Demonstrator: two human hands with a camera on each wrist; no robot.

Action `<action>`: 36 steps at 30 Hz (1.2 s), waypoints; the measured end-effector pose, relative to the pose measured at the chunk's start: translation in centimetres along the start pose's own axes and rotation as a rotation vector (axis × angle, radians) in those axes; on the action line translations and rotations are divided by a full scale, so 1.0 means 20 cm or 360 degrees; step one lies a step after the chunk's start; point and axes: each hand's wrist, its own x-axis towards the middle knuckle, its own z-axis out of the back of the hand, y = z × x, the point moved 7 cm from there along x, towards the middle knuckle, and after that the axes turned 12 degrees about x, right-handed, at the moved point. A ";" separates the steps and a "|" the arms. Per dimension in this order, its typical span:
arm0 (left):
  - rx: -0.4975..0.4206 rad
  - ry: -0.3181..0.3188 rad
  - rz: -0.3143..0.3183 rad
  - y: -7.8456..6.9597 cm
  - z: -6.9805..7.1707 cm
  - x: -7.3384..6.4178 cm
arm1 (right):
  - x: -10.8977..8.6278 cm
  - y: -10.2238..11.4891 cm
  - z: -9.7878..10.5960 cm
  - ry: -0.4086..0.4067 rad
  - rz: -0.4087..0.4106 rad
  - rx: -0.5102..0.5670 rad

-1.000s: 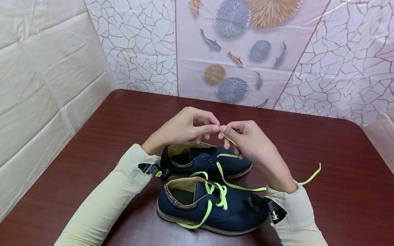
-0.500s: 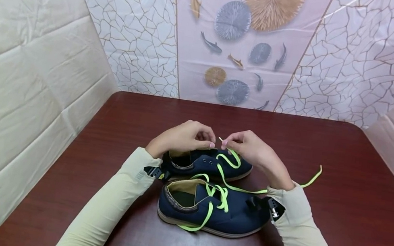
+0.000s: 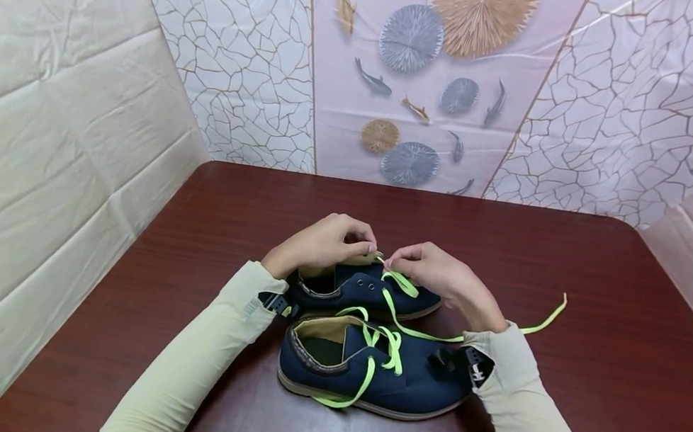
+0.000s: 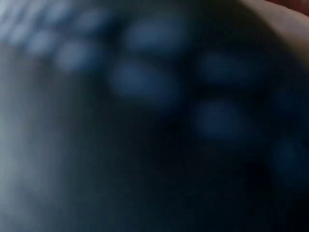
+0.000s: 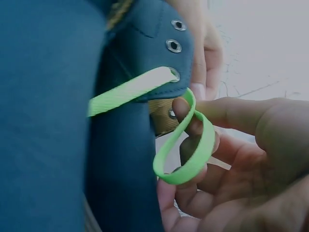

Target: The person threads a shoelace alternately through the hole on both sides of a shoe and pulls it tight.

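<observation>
Two navy shoes with tan lining stand side by side, the far shoe (image 3: 397, 299) behind the near shoe (image 3: 423, 389). My right hand (image 3: 436, 277) pinches a neon green shoelace (image 5: 205, 145) near its tip, at the far shoe's opening; the lace loops below the fingers in the right wrist view. My left hand (image 3: 329, 244) holds the far shoe's far-side eyelet flap (image 5: 161, 116) between thumb and finger, its tan lining turned up. The lace passes through one near-side eyelet (image 5: 173, 73); two others beside it hold no lace. A dark blurred surface fills the left wrist view.
The near shoe carries its own green lace (image 3: 394, 350), with one end hanging over its side. Another lace end (image 3: 546, 321) lies on the brown table (image 3: 609, 388) to the right, partly behind the right wrist. Patterned sheeting (image 3: 262, 57) stands behind the table.
Both hands have come down from above the far shoe. The right hand has brought the lace tip down to the far-side flap, and the left fingers have moved from the lace tip to that flap.
</observation>
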 end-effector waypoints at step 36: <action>-0.0124 0.0125 0.0044 0.01 -0.04 0.00 | 0.05 -0.03 -0.05 -0.0126 0.0026 -0.0106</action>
